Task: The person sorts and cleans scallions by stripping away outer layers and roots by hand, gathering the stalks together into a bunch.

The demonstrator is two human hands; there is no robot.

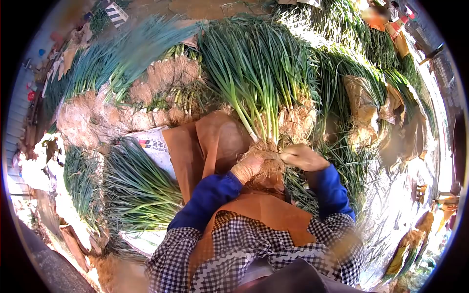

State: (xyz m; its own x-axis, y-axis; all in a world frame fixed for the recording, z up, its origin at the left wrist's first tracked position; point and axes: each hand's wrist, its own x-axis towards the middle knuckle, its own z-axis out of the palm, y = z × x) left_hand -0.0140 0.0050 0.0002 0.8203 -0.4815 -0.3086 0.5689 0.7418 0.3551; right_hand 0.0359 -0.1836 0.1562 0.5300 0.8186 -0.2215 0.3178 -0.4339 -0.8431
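Note:
A bunch of long green stalks with white lower ends (264,107) lies in front of me, leaves pointing away. Its tangled tan roots (268,158) are between my hands, over an orange-brown apron (264,210). My left hand (248,165) is closed around the left side of the roots. At their right side, my right hand (304,157) has its fingers pressed together; what they pinch, if anything, is too small to make out. Both forearms are in blue sleeves.
Rooted bundles (166,75) lie in rows at the upper left, with more leafy greens (141,185) at the lower left. A printed white sack (159,146) is beside them. Brown wrapping (361,100) covers bundles on the right. A person in orange (375,20) is at the upper right.

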